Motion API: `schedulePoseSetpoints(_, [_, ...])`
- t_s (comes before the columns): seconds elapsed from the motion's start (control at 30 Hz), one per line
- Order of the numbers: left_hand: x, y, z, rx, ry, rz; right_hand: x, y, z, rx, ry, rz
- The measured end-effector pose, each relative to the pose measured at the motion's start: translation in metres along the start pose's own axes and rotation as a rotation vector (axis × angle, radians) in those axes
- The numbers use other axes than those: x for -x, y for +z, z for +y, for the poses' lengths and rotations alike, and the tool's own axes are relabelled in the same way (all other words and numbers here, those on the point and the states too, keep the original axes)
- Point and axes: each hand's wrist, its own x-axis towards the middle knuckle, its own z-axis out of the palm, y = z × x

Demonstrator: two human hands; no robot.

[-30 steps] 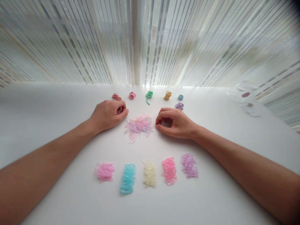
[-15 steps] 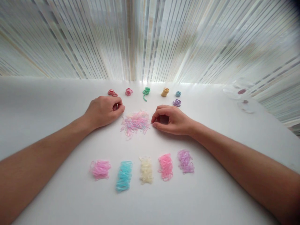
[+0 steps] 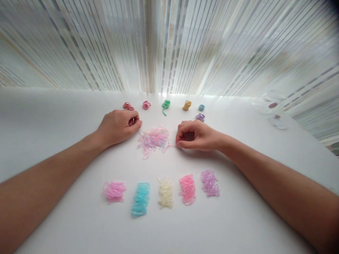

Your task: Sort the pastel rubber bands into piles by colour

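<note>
A loose, tangled pile of small rubber bands (image 3: 153,139), mixed pink, lilac and pale blue, lies mid-table between my hands. My right hand (image 3: 198,135) is at the pile's right side, thumb and forefinger pinched on a thin pale pink rubber band (image 3: 172,145) that reaches toward the pile's edge. Resting at the upper left of the pile is my left hand (image 3: 119,123), its thumb and forefinger closed together. Whatever its fingertips hold, if anything, is too small to make out.
Nearer me lie sorted bunches of bands: pink (image 3: 115,192), turquoise (image 3: 141,199), cream (image 3: 166,193), bright pink (image 3: 187,189) and lilac (image 3: 209,183). Behind are small coils: red (image 3: 127,106), pink (image 3: 146,105), green (image 3: 166,104), yellow (image 3: 186,105), blue (image 3: 201,107), purple (image 3: 200,117). Clear discs (image 3: 278,121) sit far right.
My right hand has shifted slightly right and down, away from the pile, drawing the thin band out with it. My left hand stays nearly in place.
</note>
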Motion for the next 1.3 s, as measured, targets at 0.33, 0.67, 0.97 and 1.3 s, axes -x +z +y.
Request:
schedulePoseSetpoints(0.33, [0.0005,0.0002,0.0009,0.028,0.001,0.003,0.0011,-0.0102,-0.0003,-0.024,0.018,-0.114])
schedulePoseSetpoints(0.67, [0.0004,0.0003,0.0004,0.019,-0.013,-0.009,0.0018,-0.0109,0.0025,0.052,-0.025,-0.143])
schedulePoseSetpoints(0.97, [-0.0001,-0.0007,0.0014,-0.005,-0.006,-0.024,0.0004,-0.0114,0.0001,0.082,-0.025,-0.169])
schedulePoseSetpoints(1.3, [-0.0026,0.0029,-0.0055,-0.025,0.010,0.001,-0.0020,-0.0096,-0.0012,0.061,-0.044,-0.150])
